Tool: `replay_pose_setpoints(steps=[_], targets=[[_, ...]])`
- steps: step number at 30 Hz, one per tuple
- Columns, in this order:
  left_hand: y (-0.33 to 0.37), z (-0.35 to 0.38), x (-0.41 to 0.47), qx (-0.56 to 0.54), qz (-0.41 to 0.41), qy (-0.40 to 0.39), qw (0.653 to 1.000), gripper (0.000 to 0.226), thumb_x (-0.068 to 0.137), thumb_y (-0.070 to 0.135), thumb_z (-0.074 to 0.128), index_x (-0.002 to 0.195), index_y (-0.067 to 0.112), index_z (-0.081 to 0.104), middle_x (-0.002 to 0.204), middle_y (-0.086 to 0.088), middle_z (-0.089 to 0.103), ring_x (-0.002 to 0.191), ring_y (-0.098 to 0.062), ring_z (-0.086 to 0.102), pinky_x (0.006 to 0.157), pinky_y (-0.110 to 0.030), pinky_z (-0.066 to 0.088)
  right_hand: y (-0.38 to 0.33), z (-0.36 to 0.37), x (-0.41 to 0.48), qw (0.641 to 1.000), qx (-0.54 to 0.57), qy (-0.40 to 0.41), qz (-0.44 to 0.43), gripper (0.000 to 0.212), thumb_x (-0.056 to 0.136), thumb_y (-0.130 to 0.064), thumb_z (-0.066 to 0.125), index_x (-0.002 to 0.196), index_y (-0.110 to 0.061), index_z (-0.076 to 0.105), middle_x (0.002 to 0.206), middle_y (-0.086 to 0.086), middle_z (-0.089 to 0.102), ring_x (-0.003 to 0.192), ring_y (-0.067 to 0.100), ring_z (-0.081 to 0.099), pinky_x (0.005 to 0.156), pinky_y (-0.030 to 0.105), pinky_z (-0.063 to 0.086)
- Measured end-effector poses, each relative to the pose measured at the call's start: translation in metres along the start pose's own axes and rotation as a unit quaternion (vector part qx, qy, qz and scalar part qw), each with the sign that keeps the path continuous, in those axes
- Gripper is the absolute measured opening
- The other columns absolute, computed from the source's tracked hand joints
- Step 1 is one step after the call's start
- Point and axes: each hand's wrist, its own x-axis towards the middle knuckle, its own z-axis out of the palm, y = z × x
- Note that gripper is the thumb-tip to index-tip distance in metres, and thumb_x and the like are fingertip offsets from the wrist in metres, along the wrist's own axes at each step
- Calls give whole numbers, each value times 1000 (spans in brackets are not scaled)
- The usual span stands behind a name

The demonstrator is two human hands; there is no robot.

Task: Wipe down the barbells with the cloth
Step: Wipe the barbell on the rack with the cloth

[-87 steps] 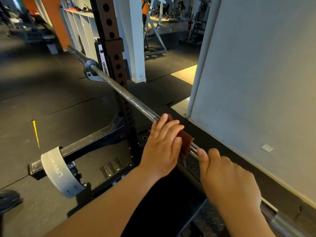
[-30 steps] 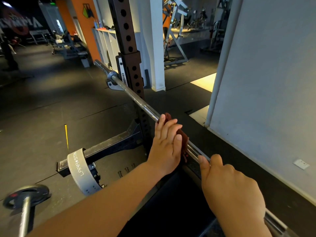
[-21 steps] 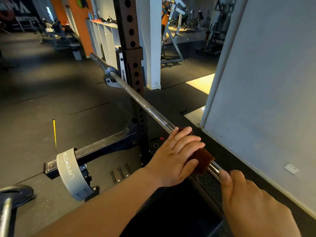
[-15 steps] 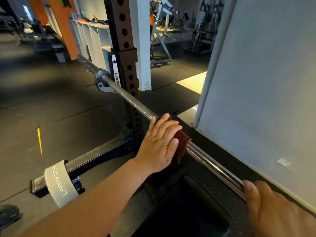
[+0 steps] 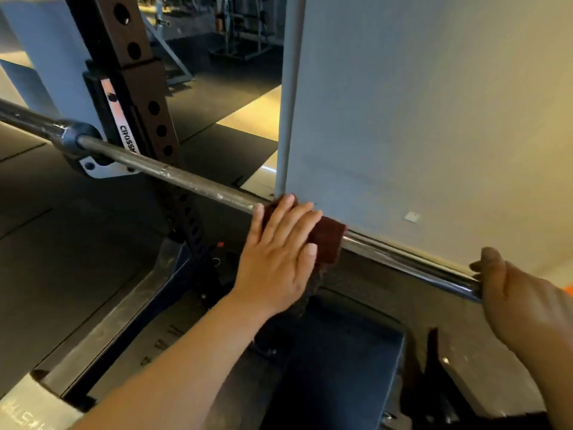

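While the left hand (image 5: 276, 259) lies over the dark red cloth (image 5: 328, 238) at frame centre, its fingers (image 5: 297, 215) are nearly straight and side by side, pressing the cloth onto the barbell (image 5: 186, 181). I can't pick out the thumb. Cloth is wrapped over the bar, with one edge sticking out right of the fingers and a flap hanging below the bar beside the palm. Barbell runs diagonally from the left edge in the upper left down to the lower right. Shaft left of the cloth looks dull and spotted; shaft right of it is shiny. Right hand (image 5: 524, 308) is at lower right, well apart from the cloth, fingers curled over the bar from above, gripping it.

Bar collar (image 5: 73, 139) at left sits at a hook bracket (image 5: 99, 170) on the brown rack upright (image 5: 136, 54). The upright has round holes and a white label (image 5: 122, 131) with black lettering, partly hidden by the bar. Rack base beam (image 5: 133, 308) slants across lower left on the dark rubber floor (image 5: 62, 243). Grey strap (image 5: 21, 411) with lettering is cut off at the bottom left corner. Black padded bench (image 5: 341, 361) sits below the bar at bottom centre, between the two forearms. Grey wall (image 5: 418, 103) fills the upper right, behind the bar, with a small white plate (image 5: 412, 216) low on it, above the shiny stretch. Gym machines (image 5: 245, 29) are blurred at top centre.
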Motion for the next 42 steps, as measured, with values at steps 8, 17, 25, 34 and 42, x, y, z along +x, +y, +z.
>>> replay_pose_setpoints(steps=[8,17,25,34,42], targets=[[62,12,19,-26,-94,-10,995,58,107,45,9,135,23,55,149,0,47,155,-27,13,124,-49,-13,-21,-26,-17,998,-41,-55,-13,70,104,-57,4,106,-27,67,100,14,66,77,26,46,69,36,35],[7,-2,17,5,43,-29,999,52,110,39,16,147,26,50,154,2,45,148,-21,32,124,-44,18,-16,-23,-23,998,-49,-24,-21,64,104,-56,3,92,-24,58,77,4,52,72,27,51,66,36,38],[45,14,15,-34,-24,3,999,49,109,41,16,137,25,53,144,-2,51,144,-27,34,123,-51,16,-20,-20,-22,999,-52,2,4,62,104,-53,7,82,-23,57,70,3,50,65,26,47,63,35,38],[-35,2,18,-18,-87,74,993,39,110,36,28,126,19,60,138,-4,56,148,-28,32,127,-42,4,-19,-14,-20,998,-59,19,5,65,103,-54,8,93,-22,62,90,16,64,77,32,55,65,34,40],[34,15,10,-41,4,28,999,41,110,36,23,139,24,50,147,-1,50,152,-26,25,127,-45,2,-22,-15,-21,997,-65,9,29,62,104,-51,9,93,-24,63,86,12,58,77,29,52,68,36,46]])
